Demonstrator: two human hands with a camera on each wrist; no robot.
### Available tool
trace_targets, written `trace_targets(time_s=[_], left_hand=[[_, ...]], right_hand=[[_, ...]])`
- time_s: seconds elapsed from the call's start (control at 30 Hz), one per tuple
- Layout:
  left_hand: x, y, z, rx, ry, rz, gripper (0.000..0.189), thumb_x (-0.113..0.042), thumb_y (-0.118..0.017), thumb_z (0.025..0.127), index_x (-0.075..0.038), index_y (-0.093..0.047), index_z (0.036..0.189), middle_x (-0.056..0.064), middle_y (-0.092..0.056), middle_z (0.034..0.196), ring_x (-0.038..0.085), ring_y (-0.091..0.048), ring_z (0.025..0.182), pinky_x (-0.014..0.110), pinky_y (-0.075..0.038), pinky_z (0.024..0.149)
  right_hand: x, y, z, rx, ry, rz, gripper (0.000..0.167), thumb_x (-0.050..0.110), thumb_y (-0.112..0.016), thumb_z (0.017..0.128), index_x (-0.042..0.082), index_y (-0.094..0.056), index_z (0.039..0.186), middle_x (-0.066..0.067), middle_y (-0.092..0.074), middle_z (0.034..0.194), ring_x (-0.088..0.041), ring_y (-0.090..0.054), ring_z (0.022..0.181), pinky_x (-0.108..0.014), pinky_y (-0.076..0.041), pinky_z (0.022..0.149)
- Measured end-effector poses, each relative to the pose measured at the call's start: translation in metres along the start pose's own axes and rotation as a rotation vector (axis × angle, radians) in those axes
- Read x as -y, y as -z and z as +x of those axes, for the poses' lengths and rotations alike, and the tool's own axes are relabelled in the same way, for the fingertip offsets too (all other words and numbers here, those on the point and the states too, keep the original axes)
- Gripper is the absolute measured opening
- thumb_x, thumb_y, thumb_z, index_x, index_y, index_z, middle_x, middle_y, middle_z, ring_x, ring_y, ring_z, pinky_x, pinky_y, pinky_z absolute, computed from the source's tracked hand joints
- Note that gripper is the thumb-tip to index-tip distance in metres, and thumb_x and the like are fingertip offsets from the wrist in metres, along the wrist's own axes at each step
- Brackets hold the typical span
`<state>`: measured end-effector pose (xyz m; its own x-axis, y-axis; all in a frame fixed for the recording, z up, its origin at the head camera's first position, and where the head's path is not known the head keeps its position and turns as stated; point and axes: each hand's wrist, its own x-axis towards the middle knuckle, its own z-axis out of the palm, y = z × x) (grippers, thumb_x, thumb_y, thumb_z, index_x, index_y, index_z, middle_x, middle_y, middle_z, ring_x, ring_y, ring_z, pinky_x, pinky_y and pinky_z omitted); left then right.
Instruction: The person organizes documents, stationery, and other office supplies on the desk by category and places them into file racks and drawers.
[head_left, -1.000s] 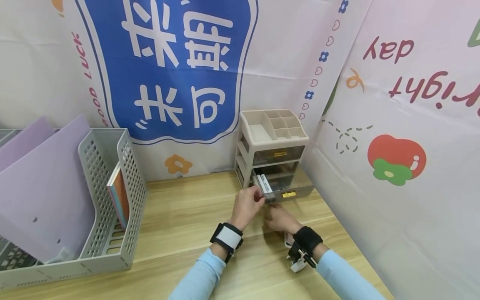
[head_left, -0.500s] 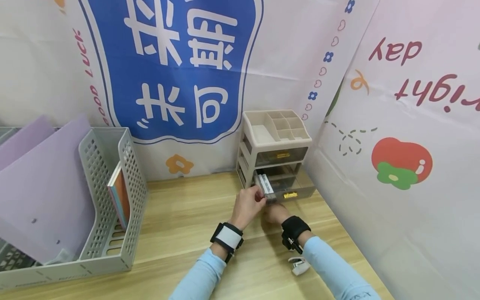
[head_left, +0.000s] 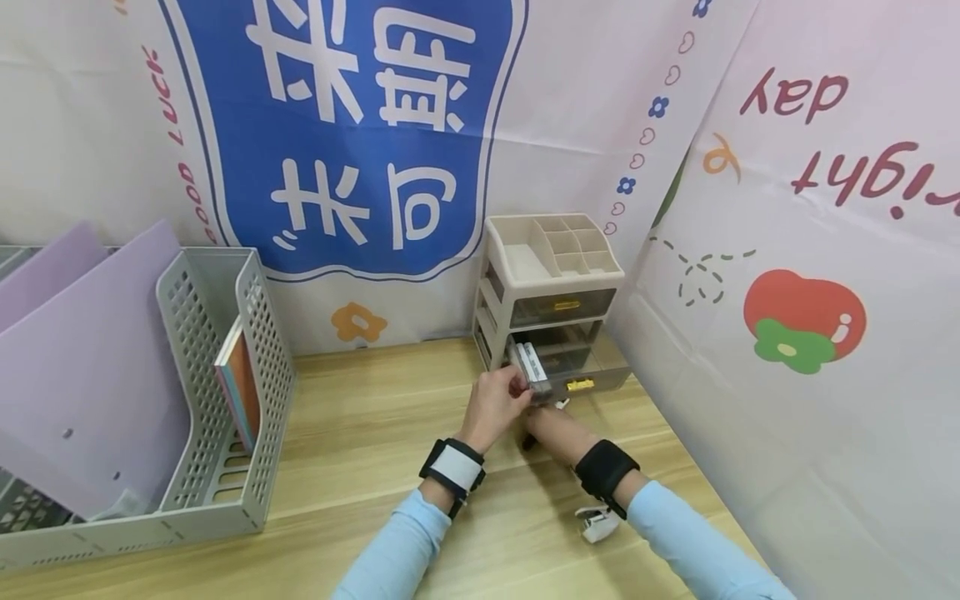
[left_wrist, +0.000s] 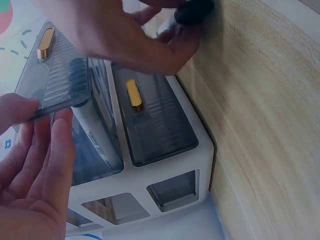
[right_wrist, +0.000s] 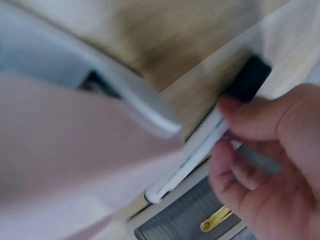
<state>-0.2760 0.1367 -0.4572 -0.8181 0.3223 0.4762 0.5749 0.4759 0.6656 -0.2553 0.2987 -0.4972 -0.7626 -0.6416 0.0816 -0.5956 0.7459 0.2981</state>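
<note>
My left hand [head_left: 495,408] pinches the front left corner of the pulled-out smoky drawer [head_left: 611,382] of a cream desktop organizer [head_left: 510,287]. In the left wrist view its thumb lies above the drawer's rim and its fingers below. White markers [head_left: 531,360] lie in that drawer. Just below the drawer front, my right hand [head_left: 558,433] holds a white marker [right_wrist: 192,155] with a black cap [right_wrist: 250,77] between thumb and fingers. The drawer and left hand partly hide the right fingers in the head view. A pale stapler [head_left: 597,523] lies beneath the right wrist.
A grey perforated file holder [head_left: 255,492] with lilac folders [head_left: 97,375] and thin books [head_left: 238,387] stands at left. The lower drawer [left_wrist: 157,120] is closed. Printed cloth walls [head_left: 810,467] border the wooden table [head_left: 360,450]. Something large, pale pink blurs the right wrist view.
The white marker with its black cap has come into view at my right hand, whose wrist shifted left, then back right, uncovering the stapler. My left hand stays at the drawer corner.
</note>
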Motion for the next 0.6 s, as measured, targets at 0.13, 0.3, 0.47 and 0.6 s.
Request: trace_targets(time_s=[0.13,0.3,0.47,0.6], left_hand=[[0.0,0.0,0.0,0.012,-0.002,0.002,0.011,-0.008,-0.079,0.084,-0.009,-0.067,0.081,0.004,-0.073,0.08,0.014,-0.068,0.071,0.016,-0.052,0.061],[0.002,0.002,-0.002,0.028,0.001,0.0,0.01,-0.009,-0.077,0.086,-0.01,-0.068,0.083,0.004,-0.073,0.081,0.014,-0.069,0.071,0.017,-0.052,0.06],[0.001,0.003,-0.002,0.043,0.002,-0.012,0.01,-0.009,-0.077,0.086,-0.009,-0.067,0.083,0.005,-0.073,0.081,0.014,-0.069,0.071,0.017,-0.052,0.06],[0.001,0.004,-0.002,0.034,-0.002,-0.03,0.012,-0.005,-0.078,0.084,-0.008,-0.067,0.081,0.006,-0.074,0.082,0.014,-0.07,0.071,0.015,-0.052,0.06]], right_hand=[[0.0,0.015,-0.009,0.159,-0.047,0.144,0.028,-0.001,-0.064,0.091,0.02,-0.06,0.109,-0.003,-0.069,0.108,-0.016,-0.065,0.083,-0.036,-0.055,0.061],[-0.001,0.041,-0.023,0.144,-0.003,0.392,0.032,-0.001,-0.059,0.096,0.021,-0.054,0.118,-0.003,-0.069,0.094,-0.012,-0.06,0.072,-0.026,-0.05,0.06],[-0.008,0.07,-0.038,0.012,0.062,0.561,0.033,0.005,-0.057,0.099,0.008,-0.058,0.132,-0.011,-0.069,0.122,-0.021,-0.068,0.105,-0.032,-0.058,0.088],[-0.016,0.101,-0.049,-0.069,-0.024,0.664,0.043,0.001,-0.053,0.1,0.0,-0.051,0.142,-0.016,-0.068,0.122,-0.022,-0.068,0.096,-0.034,-0.057,0.084]])
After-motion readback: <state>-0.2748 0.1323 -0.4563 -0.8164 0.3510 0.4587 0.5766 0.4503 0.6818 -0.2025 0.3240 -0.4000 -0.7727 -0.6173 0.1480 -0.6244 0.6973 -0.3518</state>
